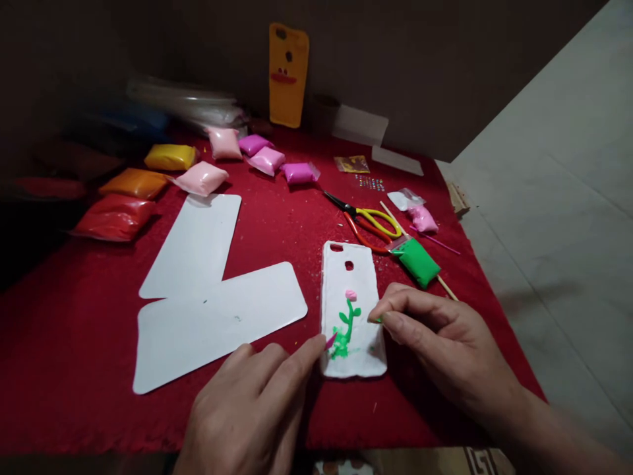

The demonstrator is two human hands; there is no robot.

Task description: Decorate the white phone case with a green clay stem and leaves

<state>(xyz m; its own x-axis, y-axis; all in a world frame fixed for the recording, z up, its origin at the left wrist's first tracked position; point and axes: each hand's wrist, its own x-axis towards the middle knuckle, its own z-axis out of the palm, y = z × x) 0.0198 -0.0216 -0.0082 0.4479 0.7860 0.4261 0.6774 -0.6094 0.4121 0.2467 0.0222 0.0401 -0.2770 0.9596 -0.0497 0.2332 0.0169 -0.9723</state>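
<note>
A white phone case (pixel 364 349) lies flat on the red cloth, with a pink flower (pixel 351 295) and a green stem with leaves (pixel 351 316) on it. Green smears (pixel 340 344) spread around the base of the stem. My left hand (pixel 262 402) is at the case's lower left edge, its fingers closed on a magenta pointed piece (pixel 331 341) whose tip reaches over the green. On the right, my right hand (pixel 440 349) pinches a tiny bit of green clay (pixel 378 320) between thumb and forefinger, just over the case's right edge.
Two white boards (pixel 217 330) (pixel 192 244) lie left on the red cloth (pixel 277 224). Scissors (pixel 370 221), a green clay packet (pixel 419 262) and a stick (pixel 448 288) are behind the right hand. Colourful packets (pixel 116 216) line the back left; a yellow case (pixel 287 99) stands upright.
</note>
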